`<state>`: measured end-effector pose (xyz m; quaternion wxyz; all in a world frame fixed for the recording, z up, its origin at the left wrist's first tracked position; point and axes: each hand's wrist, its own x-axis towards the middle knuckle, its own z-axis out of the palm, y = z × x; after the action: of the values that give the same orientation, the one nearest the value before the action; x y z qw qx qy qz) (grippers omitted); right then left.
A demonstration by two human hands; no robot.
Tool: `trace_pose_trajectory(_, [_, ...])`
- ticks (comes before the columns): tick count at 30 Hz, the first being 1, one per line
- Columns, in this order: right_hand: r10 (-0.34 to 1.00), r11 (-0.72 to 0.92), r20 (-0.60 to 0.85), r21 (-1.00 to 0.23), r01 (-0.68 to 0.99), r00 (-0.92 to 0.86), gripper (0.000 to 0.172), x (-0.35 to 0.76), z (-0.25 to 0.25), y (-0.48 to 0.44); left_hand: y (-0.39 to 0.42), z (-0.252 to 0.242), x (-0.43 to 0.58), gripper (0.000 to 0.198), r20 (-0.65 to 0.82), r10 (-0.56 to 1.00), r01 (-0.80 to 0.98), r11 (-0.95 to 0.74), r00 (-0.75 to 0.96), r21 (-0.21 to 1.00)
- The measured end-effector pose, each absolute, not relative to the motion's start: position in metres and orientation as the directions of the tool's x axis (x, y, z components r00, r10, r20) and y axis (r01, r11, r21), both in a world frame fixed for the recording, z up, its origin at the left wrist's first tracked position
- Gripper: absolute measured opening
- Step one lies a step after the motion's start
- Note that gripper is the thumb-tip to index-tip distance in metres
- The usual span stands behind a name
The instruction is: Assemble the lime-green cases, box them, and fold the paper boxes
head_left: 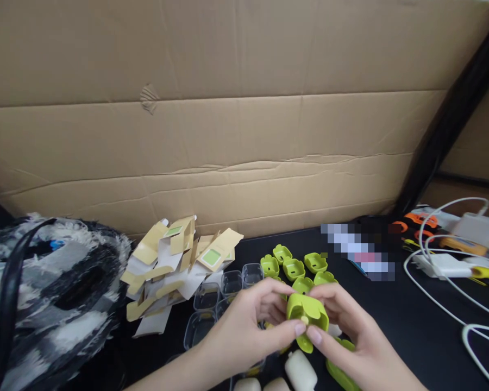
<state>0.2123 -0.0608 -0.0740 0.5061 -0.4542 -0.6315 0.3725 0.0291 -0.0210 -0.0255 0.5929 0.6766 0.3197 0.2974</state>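
My left hand (264,320) and my right hand (346,326) both grip a lime-green silicone case (307,307), thumbs at its lower front and fingers around its sides. The case is tilted so its opening faces me, and a small pale-yellow piece (304,320) shows inside by my thumb tips. Just below lies a cream rounded case (300,370), with more cream pieces (247,384) along the bottom edge. Beneath my right hand is another green piece (342,366), partly covered. Several green cases (294,269) stand behind my hands.
Clear plastic cups (207,296) stand left of the green cases. Beyond them is a heap of opened tan cartons (179,260). At far left sits a black-and-white bundle (57,282). A white charger (444,266) with looping cables and orange-handled scissors (421,220) lie right. Cardboard (228,130) walls the back.
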Motion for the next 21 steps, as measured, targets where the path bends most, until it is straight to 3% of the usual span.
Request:
trace_pose_trajectory(9, [0.947,0.321,0.306,-0.911,0.260,-0.100,0.015,0.2097,-0.0732,-0.0617,-0.0244,-0.0261,0.0307,0.018,0.010,0.790,0.144,-0.124,0.614,0.982])
trace_pose_trajectory(14, [0.955,0.295,0.281,-0.930,0.221,-0.091,0.024,0.2072,-0.0754,-0.0633,-0.0264,-0.0300,0.0314,0.016,0.003,0.790,0.155,-0.125,0.612,0.980])
trace_pose_trajectory(21, [0.948,0.317,0.309,-0.927,0.199,-0.074,0.020,0.2063,-0.0762,-0.0637,-0.0257,-0.0293,0.0316,0.018,-0.019,0.795,0.167,-0.104,0.607,0.981])
